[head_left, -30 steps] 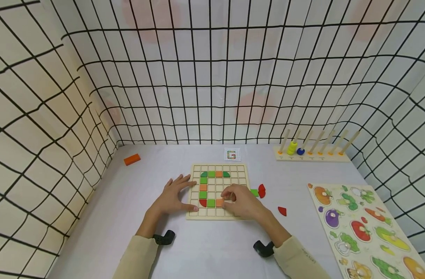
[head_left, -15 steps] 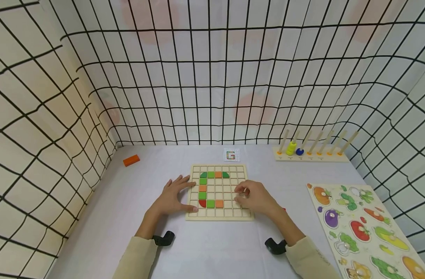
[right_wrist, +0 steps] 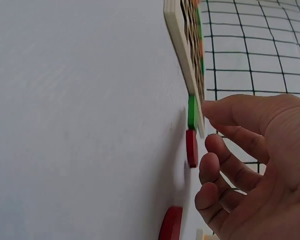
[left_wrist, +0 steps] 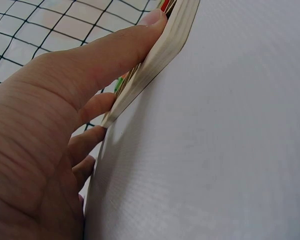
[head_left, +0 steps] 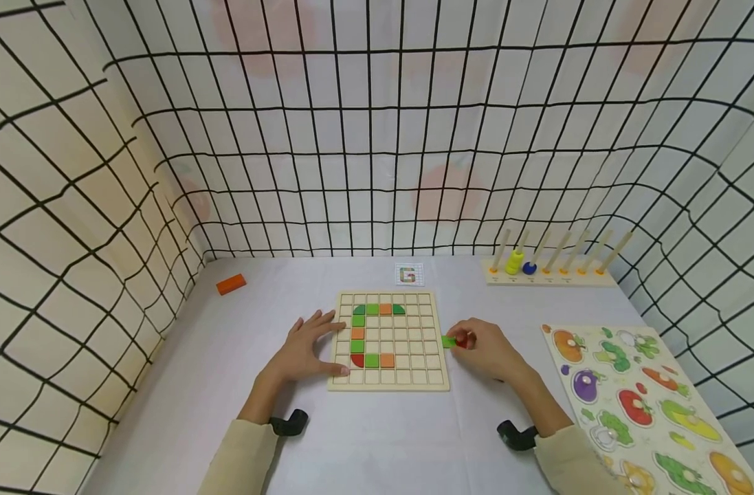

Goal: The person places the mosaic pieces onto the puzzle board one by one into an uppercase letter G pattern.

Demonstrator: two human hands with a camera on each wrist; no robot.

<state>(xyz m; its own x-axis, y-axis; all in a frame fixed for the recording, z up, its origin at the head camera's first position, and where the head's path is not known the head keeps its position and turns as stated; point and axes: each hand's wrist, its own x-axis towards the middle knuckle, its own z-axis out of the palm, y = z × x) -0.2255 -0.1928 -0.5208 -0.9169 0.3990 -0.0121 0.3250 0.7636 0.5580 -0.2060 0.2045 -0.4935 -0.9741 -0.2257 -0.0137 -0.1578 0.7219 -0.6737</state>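
Observation:
A wooden grid board [head_left: 421, 377] lies on the table, with green, orange and red tiles set along its left, upper and lower cells. My left hand [head_left: 305, 349] has its fingers spread at the board's left edge, with the thumb [left_wrist: 152, 22] resting on its rim. Off the right edge lie a green tile [head_left: 447, 342] and a red rounded piece [head_left: 460, 340], end to end. My right hand [head_left: 488, 349] hovers over these two with thumb and fingers apart, holding nothing. The right wrist view shows another red piece [right_wrist: 171, 224] lower down.
A small pattern card [head_left: 409, 274] lies behind the board. An orange block [head_left: 231, 284] is at back left. At back right stands a peg counter [head_left: 550, 279] with yellow and blue beads. A vegetable puzzle board [head_left: 645, 405] lies front right. Black netting [head_left: 370, 172] encloses the table.
My right hand has moved right, from over the lower orange tile on the board to the loose green and red pieces beside it. My left hand stays at the board's left edge.

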